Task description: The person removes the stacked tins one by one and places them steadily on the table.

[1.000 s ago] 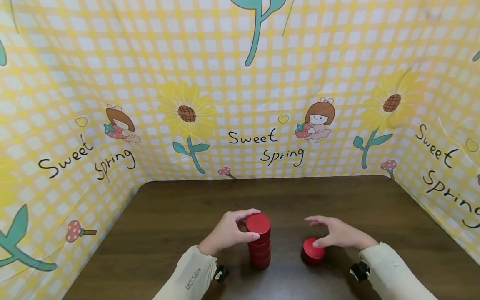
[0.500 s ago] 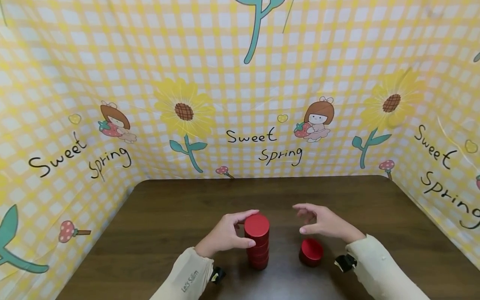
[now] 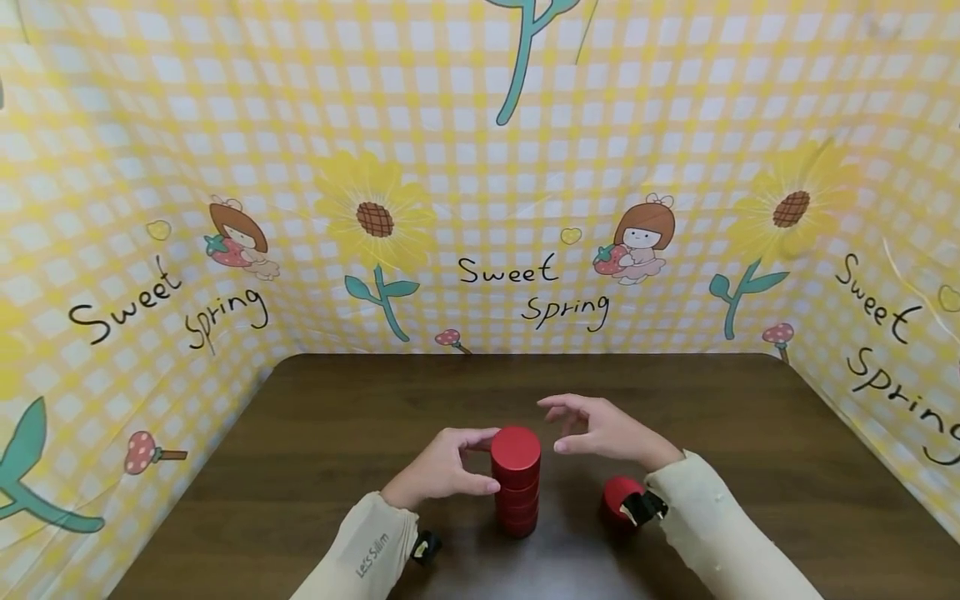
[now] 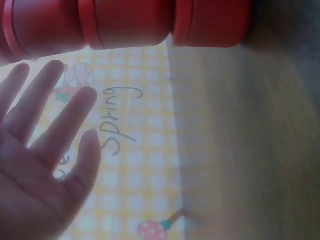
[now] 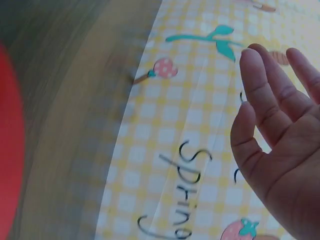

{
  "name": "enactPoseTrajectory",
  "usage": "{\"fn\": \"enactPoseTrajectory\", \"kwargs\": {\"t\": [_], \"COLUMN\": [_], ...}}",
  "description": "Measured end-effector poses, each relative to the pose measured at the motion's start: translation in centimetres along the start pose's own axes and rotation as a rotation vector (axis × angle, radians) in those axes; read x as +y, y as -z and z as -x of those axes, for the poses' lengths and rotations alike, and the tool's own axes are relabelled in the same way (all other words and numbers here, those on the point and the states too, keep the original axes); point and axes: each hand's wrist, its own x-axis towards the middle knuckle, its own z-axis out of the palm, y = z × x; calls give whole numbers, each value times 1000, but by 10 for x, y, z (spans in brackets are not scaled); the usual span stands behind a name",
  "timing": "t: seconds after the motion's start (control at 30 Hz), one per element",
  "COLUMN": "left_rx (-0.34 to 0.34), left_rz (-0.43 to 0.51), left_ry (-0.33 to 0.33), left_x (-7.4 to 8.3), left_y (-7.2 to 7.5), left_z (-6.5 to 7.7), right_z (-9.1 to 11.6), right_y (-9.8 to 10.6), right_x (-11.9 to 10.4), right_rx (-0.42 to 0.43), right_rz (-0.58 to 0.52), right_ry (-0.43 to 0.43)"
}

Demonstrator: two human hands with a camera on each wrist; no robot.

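Observation:
A stack of several round red tins (image 3: 517, 483) stands upright near the middle of the table; their seams show in the left wrist view, where part of the stack (image 4: 125, 25) crosses the top. My left hand (image 3: 441, 473) is at the stack's upper left side, thumb in front and fingers behind. In the left wrist view the left hand (image 4: 45, 150) has spread, fairly straight fingers, and a small gap shows between some fingertips and the tins. To the stack's right, my right hand (image 3: 600, 429) hangs with loosely bent fingers and holds nothing. A single red tin (image 3: 618, 497) sits partly hidden by the right wrist strap.
The dark wooden table (image 3: 360, 400) is enclosed at the back and sides by a yellow checked cloth (image 3: 480, 192). Black straps with small devices sit on both wrists, the left strap (image 3: 426, 547) being beside the stack's foot.
My right hand has risen off the single tin and moved left towards the stack. The left hand has drawn back slightly to the left from the stack's top. The tins stay in place.

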Motion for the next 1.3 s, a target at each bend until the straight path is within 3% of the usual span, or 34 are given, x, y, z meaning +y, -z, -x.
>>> {"fn": "enactPoseTrajectory", "kwargs": {"t": [0.23, 1.07, 1.3], "left_rx": [-31, 26, 26], "left_rz": [21, -45, -75], "left_ry": [-2, 55, 77], "left_x": [-3, 0, -2], "left_y": [-4, -15, -17], "left_z": [-2, -6, -6], "right_z": [-7, -16, -18], "right_y": [-12, -19, -21], "right_x": [-11, -29, -32], "right_rx": [8, -100, -120], "right_rz": [-22, -5, 19], "right_ry": [29, 114, 97]}}
